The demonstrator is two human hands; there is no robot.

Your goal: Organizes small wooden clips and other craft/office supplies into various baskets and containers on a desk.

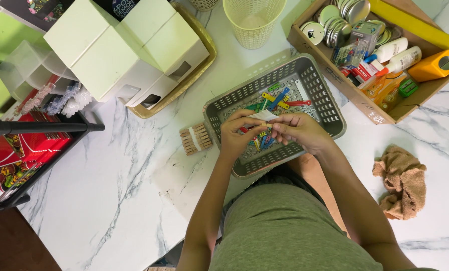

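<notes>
Small white card (262, 116) pinched between both hands, right over the grey basket (319, 85). Left hand (237, 134) curled shut on the card's near end, with a little wooden peg (265, 125) at the fingertips. Right hand (299, 131) closed on the card from the other side, touching the left. Lots of coloured pegs (277, 100) lying inside the basket, red, blue, yellow and green. Basket sitting at the near edge of the white marble desk (109, 200). Row of wooden pegs (195, 139) on a strip just left of the basket. Brown cloth (402, 180) crumpled near the right edge. Cardboard box (380, 116) of bottles and round tins at the far right corner. Pale green drawers (124, 50) on a tray at the far left.
</notes>
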